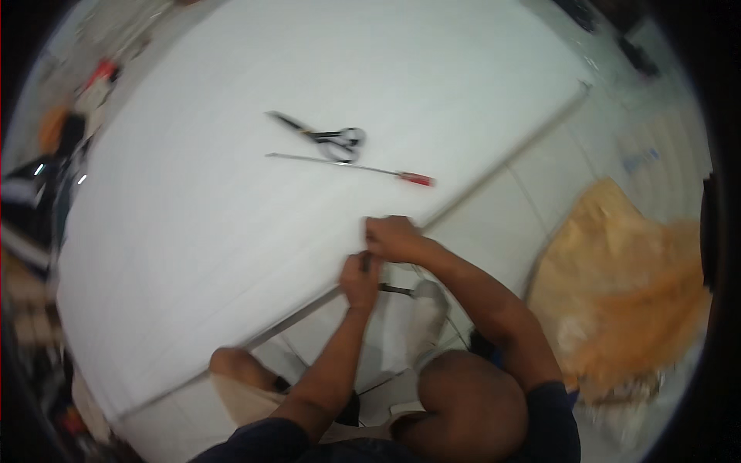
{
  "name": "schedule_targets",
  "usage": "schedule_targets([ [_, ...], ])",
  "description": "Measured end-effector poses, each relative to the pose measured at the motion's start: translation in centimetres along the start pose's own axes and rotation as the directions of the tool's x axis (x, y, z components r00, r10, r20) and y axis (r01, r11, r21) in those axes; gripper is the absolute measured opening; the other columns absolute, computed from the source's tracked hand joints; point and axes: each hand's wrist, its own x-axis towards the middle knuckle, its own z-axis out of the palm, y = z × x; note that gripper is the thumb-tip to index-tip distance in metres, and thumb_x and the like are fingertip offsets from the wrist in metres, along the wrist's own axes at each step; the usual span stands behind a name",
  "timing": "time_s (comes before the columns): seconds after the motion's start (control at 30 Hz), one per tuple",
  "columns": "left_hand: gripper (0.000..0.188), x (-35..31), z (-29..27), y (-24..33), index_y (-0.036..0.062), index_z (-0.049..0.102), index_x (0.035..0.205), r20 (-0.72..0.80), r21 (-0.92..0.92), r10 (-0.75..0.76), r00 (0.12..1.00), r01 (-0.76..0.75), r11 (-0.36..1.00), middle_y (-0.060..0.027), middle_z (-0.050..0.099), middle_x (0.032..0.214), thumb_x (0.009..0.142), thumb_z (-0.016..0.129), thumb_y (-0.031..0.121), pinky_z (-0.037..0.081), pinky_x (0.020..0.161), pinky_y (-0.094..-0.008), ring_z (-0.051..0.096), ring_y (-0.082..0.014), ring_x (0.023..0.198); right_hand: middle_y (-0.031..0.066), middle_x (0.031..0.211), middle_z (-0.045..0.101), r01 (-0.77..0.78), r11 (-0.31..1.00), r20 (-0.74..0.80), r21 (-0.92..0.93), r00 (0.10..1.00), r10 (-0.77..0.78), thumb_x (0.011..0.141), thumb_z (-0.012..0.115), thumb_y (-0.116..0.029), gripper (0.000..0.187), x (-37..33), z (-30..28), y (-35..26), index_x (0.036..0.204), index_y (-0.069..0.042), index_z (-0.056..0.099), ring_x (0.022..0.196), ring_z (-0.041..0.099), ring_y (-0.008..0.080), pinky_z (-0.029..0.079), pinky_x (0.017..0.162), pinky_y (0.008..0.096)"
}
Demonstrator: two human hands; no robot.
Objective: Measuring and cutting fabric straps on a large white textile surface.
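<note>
Both hands meet at near edge of white sheet [231, 193] on tiled floor. Left hand [360, 279] fisted around dark tool handle [366, 262]. Right hand [394, 238] clenched on sheet edge and metal rail [494, 171]; what it grips, cannot tell. Scissors [328, 139] and red-handled rod [351, 167] lie on sheet, well apart from hands. Orange plastic heap [625, 285] at right. Knees, white sock [427, 316] below.

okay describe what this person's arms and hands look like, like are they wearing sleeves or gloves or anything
Both the left hand and the right hand are bare, with no gloves. No watch, ring or band is visible, though the picture is soft. The forearms are uncovered up past the elbows. Short dark navy sleeves cover only the upper arms, apparently part of a dark short-sleeved shirt.
</note>
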Motion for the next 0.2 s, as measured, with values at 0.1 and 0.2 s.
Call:
schedule_targets([
  [0.1, 0.022, 0.0, 0.2, 2.6, 0.0018, 0.063, 0.094, 0.054, -0.139, -0.372, 0.927, 0.375, 0.916, -0.0134, 0.063, 0.081, 0.081, 0.070, 0.018, 0.049, 0.070, -0.0401, 0.062, -0.0315, 0.075, 0.0160, 0.082, 0.066, -0.062, 0.998, -0.029, -0.023, 0.998, 0.062, 0.080, 0.058, -0.023, 0.021, -1.3, -0.7, 0.6, 0.091, -0.006, 0.057, 0.080, 0.064, 0.0370, 0.049, 0.071, 0.0477],
  [0.2, 0.027, -0.4, -0.5, 0.2, 0.0025, 0.062, 0.102, -0.003, -0.123, -0.024, 1.000, 0.024, 0.992, -0.0198, 0.065, 0.098, 0.080, 0.070, 0.017, 0.050, 0.079, -0.0377, 0.064, -0.0349, 0.088, 0.0155, 0.081, 0.067, -0.019, 0.998, 0.038, -0.055, 0.999, 0.021, 0.081, 0.059, -0.023, 0.020, 1.4, -0.2, -2.8, 0.091, -0.006, 0.056, 0.081, 0.066, 0.0347, 0.050, 0.072, 0.0457],
])
